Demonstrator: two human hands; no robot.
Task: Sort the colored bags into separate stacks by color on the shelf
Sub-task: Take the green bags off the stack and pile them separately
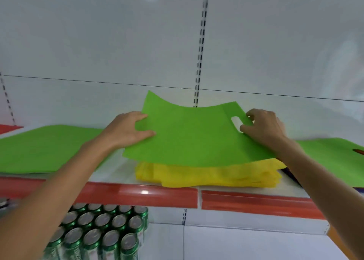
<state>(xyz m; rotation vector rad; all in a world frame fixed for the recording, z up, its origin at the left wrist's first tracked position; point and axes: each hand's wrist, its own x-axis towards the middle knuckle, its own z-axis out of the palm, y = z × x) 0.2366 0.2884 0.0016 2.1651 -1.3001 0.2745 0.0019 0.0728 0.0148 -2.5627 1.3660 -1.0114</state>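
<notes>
Two hands, one green bag [193, 135]. Bag: flat, w/ cut-out handle, held just above the yellow stack [208, 174], which sits directly under both hands. Left hand [128, 129] pinches the bag's left edge; right hand [264, 129] grips the handle end, fingers curled by the cut-out. Green stack [45, 149] lies on the shelf [118, 172] outboard of left hand; more green [331, 161] past right hand. Step, by my read: sorting a stray green off the yellows. Next prob. needs carrying it left and laying it square on the green stack w/o dragging the yellows. Unclear: dark item [289, 173] under right forearm, mostly hidden; reddish thing [358, 151] far right, cut off. Cans [102, 230] below left forearm.
</notes>
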